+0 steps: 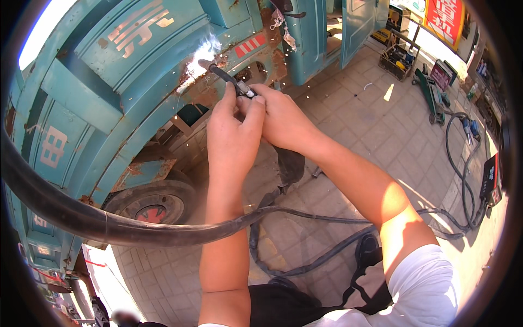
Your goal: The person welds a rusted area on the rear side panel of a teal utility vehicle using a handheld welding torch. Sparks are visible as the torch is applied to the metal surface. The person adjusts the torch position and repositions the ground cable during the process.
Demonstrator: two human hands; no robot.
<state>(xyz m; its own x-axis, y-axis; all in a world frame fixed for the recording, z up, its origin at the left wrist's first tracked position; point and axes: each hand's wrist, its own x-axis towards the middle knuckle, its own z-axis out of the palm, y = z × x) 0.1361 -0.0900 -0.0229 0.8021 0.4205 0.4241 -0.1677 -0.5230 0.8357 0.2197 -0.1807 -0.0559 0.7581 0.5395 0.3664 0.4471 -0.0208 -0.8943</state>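
Both my hands are on a black welding torch (pixel 220 73), its curved neck pointing up and left. My left hand (pixel 234 128) is closed with its fingers near the base of the neck. My right hand (pixel 286 117) wraps the handle just beside it, and much of the handle is hidden by my fingers. At the nozzle a bright white arc (pixel 197 64) burns against the rusty lower edge of a teal truck body (pixel 158 71), with smoke and sparks flying off. A black sleeve (pixel 290 165) hangs below my right hand.
A thick black cable (pixel 163 233) sweeps across the view in front of my left forearm. Another hose (pixel 321 267) loops over the paving toward a red-and-black machine (pixel 491 177). A truck wheel (pixel 150 204) sits low left. A toolbox (pixel 396 62) and a green floor jack (pixel 427 92) stand far right.
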